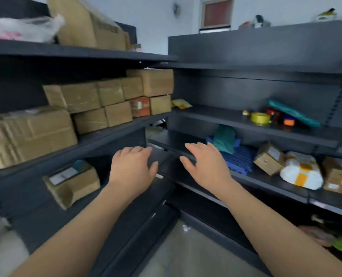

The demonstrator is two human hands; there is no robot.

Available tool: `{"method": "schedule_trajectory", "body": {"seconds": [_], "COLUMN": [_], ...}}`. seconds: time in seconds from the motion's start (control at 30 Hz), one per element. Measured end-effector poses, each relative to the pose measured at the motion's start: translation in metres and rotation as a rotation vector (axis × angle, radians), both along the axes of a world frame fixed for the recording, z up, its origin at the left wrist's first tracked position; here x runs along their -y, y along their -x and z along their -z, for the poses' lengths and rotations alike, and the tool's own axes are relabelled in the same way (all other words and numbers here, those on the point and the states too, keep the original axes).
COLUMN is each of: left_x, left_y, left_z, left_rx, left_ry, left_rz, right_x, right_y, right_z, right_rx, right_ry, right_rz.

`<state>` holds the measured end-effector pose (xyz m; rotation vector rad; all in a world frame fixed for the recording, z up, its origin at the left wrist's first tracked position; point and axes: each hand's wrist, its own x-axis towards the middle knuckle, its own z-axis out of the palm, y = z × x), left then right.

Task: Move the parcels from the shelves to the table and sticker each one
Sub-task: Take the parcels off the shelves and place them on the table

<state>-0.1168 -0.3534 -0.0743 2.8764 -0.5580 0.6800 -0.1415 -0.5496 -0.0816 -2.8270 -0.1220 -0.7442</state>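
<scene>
left hand [133,166] and right hand [204,162] are hovering empty, fingers relaxed; pulling a lower box is risking toppling the stacked cardboard parcels [110,100].

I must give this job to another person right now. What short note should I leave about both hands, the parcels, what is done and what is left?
Left hand: open, fingers relaxed, holds nothing.
Right hand: the same.
Parcels: stacked cardboard boxes on the left middle shelf, with one labelled box on the level below. The small box, white parcel and far-right box are on the right lower shelf.
Done: cannot tell, table not in view.
Left: carry these over and sticker each.
</scene>
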Motion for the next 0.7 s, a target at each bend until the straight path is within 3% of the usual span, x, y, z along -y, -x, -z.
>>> {"method": "schedule_trajectory", "body": {"seconds": [0.4, 0.7], "left_x": [-0.194, -0.287], "left_y": [-0.047, -0.114], "left_z": [-0.023, -0.028], "left_rx": [-0.02, -0.051], "left_ry": [0.086, 0.297], "left_rz": [-0.571, -0.809], "right_x": [-0.186, -0.269], "right_y": [-0.148, -0.25], "right_z": [-0.023, -0.03], "right_rx": [0.021, -0.095], "right_ry": [-0.034, -0.12], "right_rz": [-0.47, -0.587]}}
